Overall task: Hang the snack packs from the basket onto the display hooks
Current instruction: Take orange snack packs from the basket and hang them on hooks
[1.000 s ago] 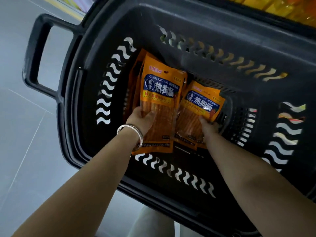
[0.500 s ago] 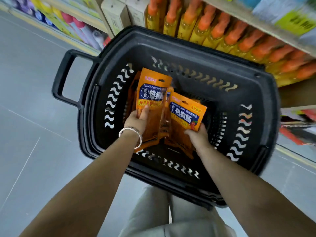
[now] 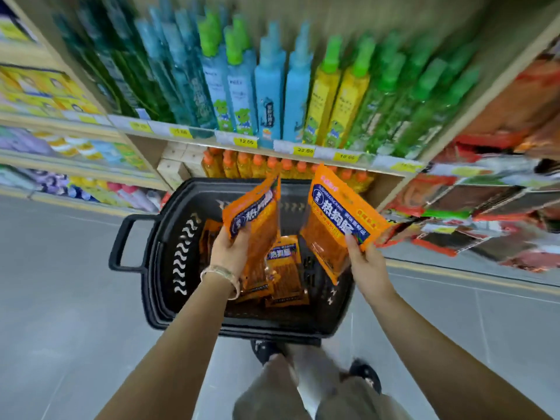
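Right hand (image 3: pixel 368 263) below snack pack (image 3: pixel 335 219)

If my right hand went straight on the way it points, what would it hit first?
Likely the shelved orange-capped yellow bottles beyond the black plastic basket. The right hand, gripping an orange snack pack, points there; depth is unclear.

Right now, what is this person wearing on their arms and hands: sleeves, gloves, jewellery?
No sleeves are in view, and neither hand is gloved. The left hand has a pale, silvery bracelet round its wrist. The right hand shows no ring, watch or band.
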A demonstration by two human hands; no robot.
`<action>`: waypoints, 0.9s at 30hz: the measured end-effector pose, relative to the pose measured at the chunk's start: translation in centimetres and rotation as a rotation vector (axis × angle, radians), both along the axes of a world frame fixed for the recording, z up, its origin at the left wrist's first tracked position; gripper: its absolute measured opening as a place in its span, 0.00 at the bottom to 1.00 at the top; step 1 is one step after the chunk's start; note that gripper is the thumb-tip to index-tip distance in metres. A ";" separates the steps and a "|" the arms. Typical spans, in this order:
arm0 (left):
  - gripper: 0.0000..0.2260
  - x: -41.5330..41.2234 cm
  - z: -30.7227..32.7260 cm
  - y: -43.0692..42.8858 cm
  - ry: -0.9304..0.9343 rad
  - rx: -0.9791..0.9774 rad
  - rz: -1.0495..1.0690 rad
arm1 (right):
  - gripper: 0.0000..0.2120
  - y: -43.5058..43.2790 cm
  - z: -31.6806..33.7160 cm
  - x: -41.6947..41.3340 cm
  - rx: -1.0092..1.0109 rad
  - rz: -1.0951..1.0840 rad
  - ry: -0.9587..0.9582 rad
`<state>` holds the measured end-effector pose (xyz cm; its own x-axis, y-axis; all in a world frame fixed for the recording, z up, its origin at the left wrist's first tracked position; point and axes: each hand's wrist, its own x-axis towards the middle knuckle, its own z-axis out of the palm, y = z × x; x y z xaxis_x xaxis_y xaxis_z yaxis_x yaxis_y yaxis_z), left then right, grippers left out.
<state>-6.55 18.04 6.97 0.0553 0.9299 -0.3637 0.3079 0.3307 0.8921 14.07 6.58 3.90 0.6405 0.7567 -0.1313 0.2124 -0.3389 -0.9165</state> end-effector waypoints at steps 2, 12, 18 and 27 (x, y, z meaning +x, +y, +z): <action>0.19 3.0 2.7 -1.2 -0.024 0.034 0.013 | 0.13 -2.1 2.4 2.3 0.092 -0.112 -0.008; 0.13 20.2 15.7 -10.0 -0.213 0.383 -0.117 | 0.18 -14.0 15.3 18.6 0.368 -0.320 -0.220; 0.02 29.0 21.4 -13.1 -0.355 0.499 -0.208 | 0.05 -18.8 22.5 27.3 0.518 -0.344 -0.314; 0.07 36.8 30.5 -13.1 -0.465 0.567 -0.149 | 0.06 -18.7 32.9 35.9 0.719 -0.362 -0.286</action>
